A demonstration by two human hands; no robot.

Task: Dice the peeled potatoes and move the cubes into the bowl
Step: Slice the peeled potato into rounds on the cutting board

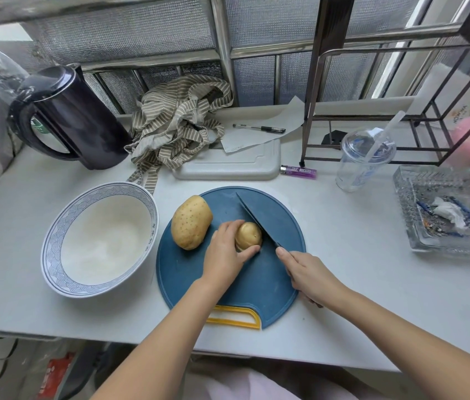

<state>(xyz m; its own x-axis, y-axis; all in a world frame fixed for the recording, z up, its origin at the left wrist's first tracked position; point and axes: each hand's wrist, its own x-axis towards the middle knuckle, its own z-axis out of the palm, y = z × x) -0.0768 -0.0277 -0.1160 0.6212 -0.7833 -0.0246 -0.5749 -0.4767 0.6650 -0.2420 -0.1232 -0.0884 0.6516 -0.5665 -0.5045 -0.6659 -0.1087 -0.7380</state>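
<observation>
Two grips: left hand (225,251) holds the small potato (247,235), right hand (305,272) the knife (256,217) (blade touching it).

Noting matt plastic on cutting board (256,284), front edge of counter (372,284). Seeing glossy glazed ceramic on bowl (106,226), left edge; dull speckled skin on large potato (191,222) and small potato (248,235); matt dark blade on knife (256,217). Logging woven cloth (176,128) and glossy dark kettle (78,116), back edge; faceted clear glass dish (418,238), right edge.
</observation>
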